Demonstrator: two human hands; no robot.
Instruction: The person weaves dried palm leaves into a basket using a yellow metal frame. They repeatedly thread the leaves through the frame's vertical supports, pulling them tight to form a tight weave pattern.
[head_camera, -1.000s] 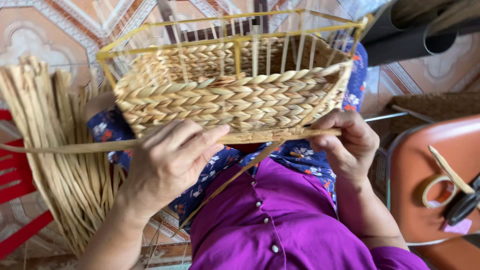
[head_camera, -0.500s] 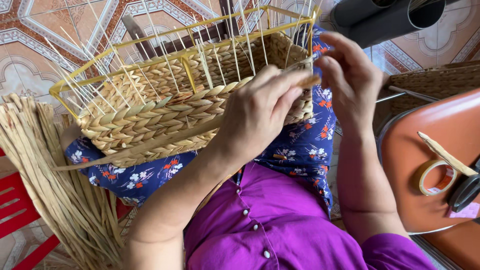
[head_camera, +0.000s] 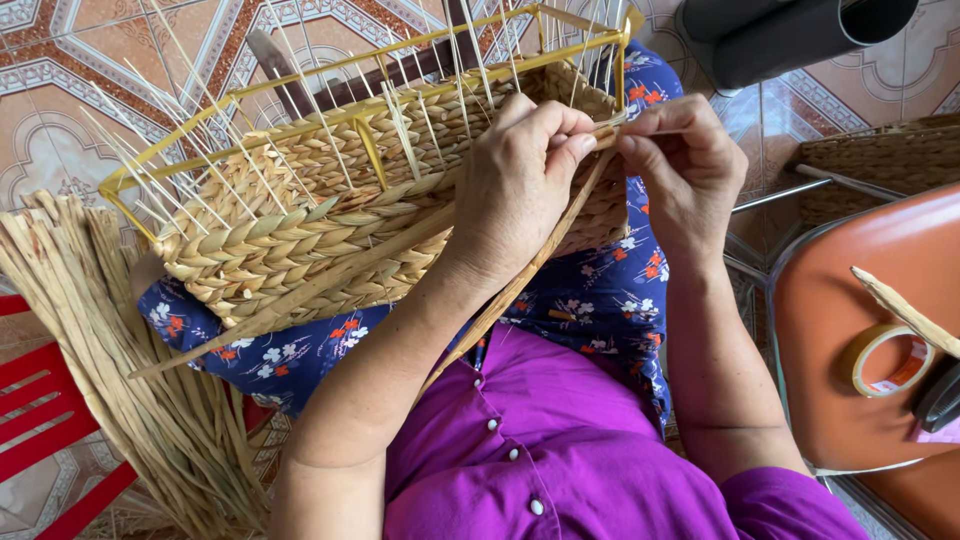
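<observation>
A half-woven straw basket (head_camera: 300, 240) on a yellow wire frame (head_camera: 370, 85) rests tilted on my lap, with thin upright ribs sticking out of its top. My left hand (head_camera: 520, 170) lies across the basket's right corner, its fingertips pinching a flat straw strand (head_camera: 330, 275) against the weave. My right hand (head_camera: 680, 160) meets it at that corner, fingers pinched on the same strand's end. The strand's long tail runs down to the left under the basket. A second strand (head_camera: 520, 290) hangs down toward my purple shirt.
A bundle of loose straw strands (head_camera: 110, 370) lies at my left beside a red plastic stool (head_camera: 50, 430). At the right stands an orange chair seat (head_camera: 850, 340) with a tape roll (head_camera: 885, 360). Dark pipes (head_camera: 790, 35) lie top right on the tiled floor.
The basket has turned and tilted on my lap so its right corner faces me. My left hand moved from the front wall up to that corner, where both hands now pinch the strand.
</observation>
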